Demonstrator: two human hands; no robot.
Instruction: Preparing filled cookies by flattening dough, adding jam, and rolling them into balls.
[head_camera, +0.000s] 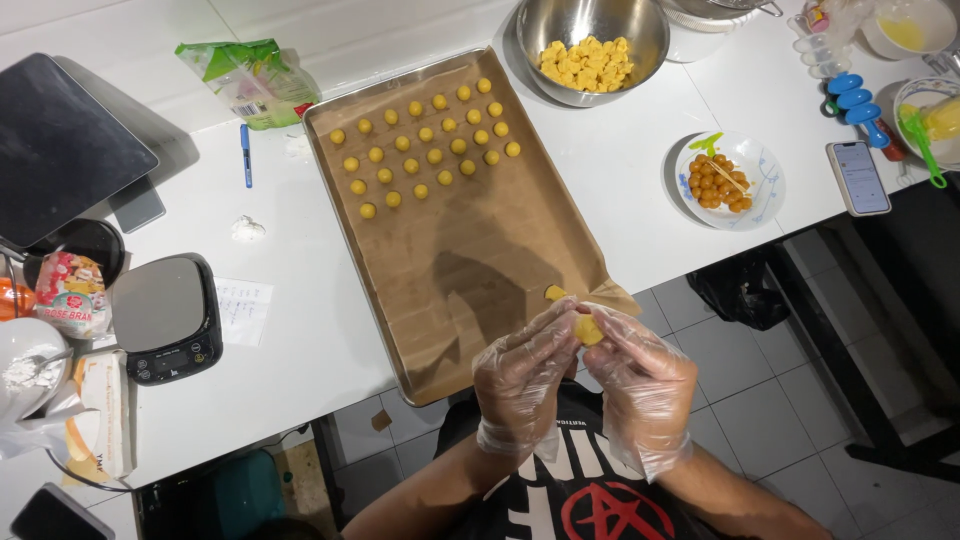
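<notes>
Going from left to right across the white bench (300, 330), a dark tablet (65, 145) is lying at the far left, with a black digital scale (165, 315) sitting nearer and a green and white packet (250, 80) resting further back. In the middle, a baking tray lined with brown paper (470, 290) is carrying rows of small yellow dough balls (425, 150) grouped at its far end, while the near half of the paper is showing bare apart from one small yellow piece (554, 293) lying near its right edge; judging by this, perhaps a third of the tray is filling up and the larger part is waiting. Beyond the tray, a steel mixing bowl (590, 40) is holding a heap of cut yellow dough pieces (587, 62), so plenty of dough is remaining to be shaped. To the right, a white plate (728, 180) is carrying darker orange balls of filling (718, 182), and a phone (858, 177) is lying just beyond it. Near the tray's near right corner, both gloved hands are working close together: the left hand (520, 375) is curling in, its fingers half closed against the right hand (640, 385), and between their fingertips they are pinching a yellow dough lump (588, 329), held above the tray's edge.
</notes>
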